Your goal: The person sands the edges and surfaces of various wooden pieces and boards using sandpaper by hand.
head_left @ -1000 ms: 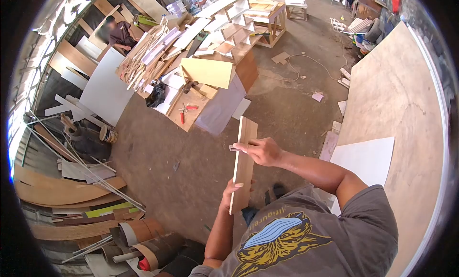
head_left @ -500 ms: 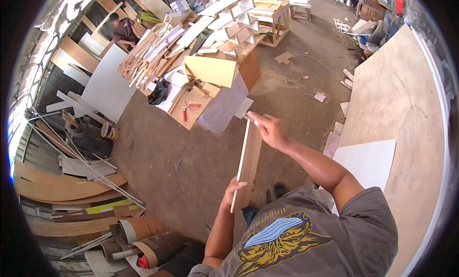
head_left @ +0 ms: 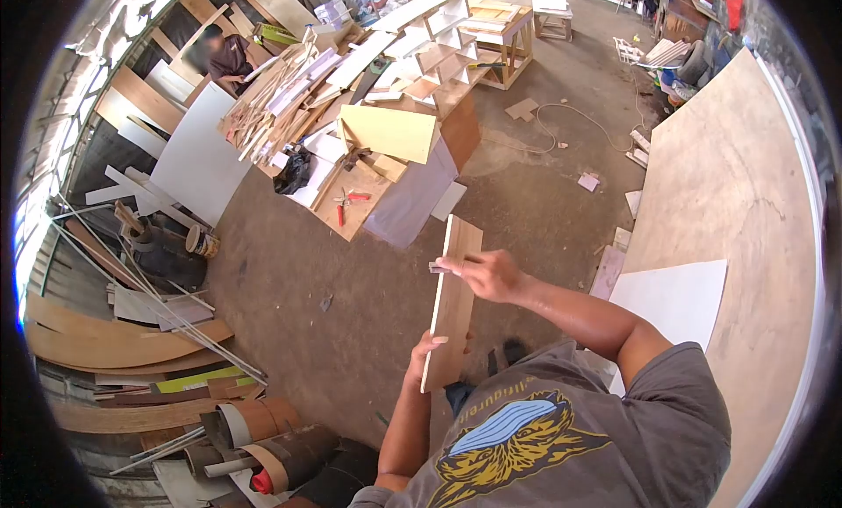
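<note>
A long, narrow wooden board [head_left: 453, 319] with a pale edge is held out in front of my body, its far end tilted away from me. My left hand [head_left: 426, 355] is closed around its near part, thumb across the top face. My right hand [head_left: 491, 276] pinches a small grey-brown piece [head_left: 436, 268], perhaps folded sandpaper, which rests against the board's left edge, above the middle. The fingers hide most of this piece.
Ahead stands a workbench heaped with wood strips, a yellow panel [head_left: 388, 133] and red-handled pliers [head_left: 341, 212]. A large plywood sheet [head_left: 710, 192] lies at right. Curved offcuts [head_left: 123, 340] and a bucket [head_left: 202, 241] line the left. Another person [head_left: 230, 56] is at far left.
My right hand has slid the small piece along the board's edge from the far end toward me. My left hand keeps its grip on the board.
</note>
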`<control>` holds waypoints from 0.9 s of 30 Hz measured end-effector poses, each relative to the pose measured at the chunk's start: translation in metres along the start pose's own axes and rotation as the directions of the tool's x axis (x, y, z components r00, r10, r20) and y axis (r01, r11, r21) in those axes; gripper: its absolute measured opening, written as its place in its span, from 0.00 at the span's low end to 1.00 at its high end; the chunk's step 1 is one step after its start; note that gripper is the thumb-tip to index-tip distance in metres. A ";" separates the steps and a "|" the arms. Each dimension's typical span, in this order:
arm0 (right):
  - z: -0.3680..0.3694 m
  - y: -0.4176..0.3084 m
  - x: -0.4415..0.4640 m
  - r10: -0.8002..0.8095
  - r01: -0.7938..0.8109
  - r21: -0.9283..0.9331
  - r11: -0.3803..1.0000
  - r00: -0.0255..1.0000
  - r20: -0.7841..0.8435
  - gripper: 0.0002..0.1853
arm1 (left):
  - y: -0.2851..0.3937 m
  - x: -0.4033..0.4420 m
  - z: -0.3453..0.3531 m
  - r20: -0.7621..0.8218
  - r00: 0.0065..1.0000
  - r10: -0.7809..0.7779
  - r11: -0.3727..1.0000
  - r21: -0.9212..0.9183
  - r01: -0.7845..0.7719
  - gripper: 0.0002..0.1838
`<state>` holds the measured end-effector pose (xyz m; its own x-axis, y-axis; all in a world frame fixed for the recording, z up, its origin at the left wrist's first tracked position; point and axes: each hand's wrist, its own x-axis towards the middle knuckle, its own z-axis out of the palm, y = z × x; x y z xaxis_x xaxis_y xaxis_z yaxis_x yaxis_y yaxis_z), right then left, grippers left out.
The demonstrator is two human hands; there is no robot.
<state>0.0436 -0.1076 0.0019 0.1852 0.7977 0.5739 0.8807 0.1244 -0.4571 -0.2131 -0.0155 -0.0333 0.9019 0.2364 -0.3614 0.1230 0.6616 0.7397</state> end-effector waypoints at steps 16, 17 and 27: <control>0.000 0.007 0.015 0.178 -0.164 0.141 0.976 0.980 -0.090 0.26 | 0.006 0.004 0.004 -0.006 0.999 -0.033 0.999 0.001 0.033 0.50; 0.003 -0.001 0.011 0.064 -0.052 0.147 0.988 0.995 -0.081 0.26 | 0.006 0.006 0.006 -0.001 1.000 -0.021 0.999 -0.040 0.021 0.49; -0.005 -0.005 0.013 0.051 -0.043 0.087 0.995 0.995 -0.083 0.26 | 0.010 0.007 0.006 0.067 0.996 -0.055 0.990 -0.123 0.063 0.47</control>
<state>0.0436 -0.1014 0.0152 0.2654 0.7510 0.6046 0.8304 0.1406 -0.5392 -0.2025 -0.0115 -0.0249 0.9195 0.1512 -0.3629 0.1280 0.7576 0.6401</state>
